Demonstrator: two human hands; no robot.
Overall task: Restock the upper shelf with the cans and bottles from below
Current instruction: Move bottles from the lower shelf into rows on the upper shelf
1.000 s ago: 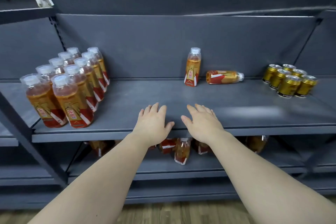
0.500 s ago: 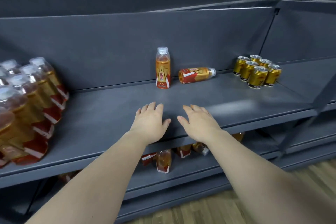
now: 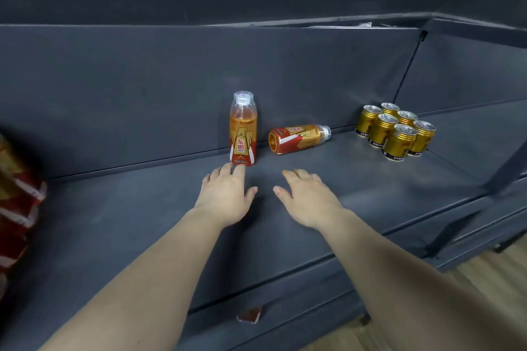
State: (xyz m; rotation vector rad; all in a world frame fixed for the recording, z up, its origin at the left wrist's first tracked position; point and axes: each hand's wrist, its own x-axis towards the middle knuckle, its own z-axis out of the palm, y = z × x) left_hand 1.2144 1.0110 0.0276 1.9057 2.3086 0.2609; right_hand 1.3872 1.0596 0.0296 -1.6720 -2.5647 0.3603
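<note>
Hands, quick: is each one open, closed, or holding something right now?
Left hand: open, holding nothing.
Right hand: open, holding nothing.

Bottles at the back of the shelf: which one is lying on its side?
The right bottle, lying on its side with its cap toward the cans. The left bottle stands upright beyond the left hand.

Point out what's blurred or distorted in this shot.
Head view: the bottles at the left edge are smeared and stretched; the upright bottle and gold cans read sharp; the shelf edges bow from the wide-angle lens; lighting is soft, without hard glare.
</note>
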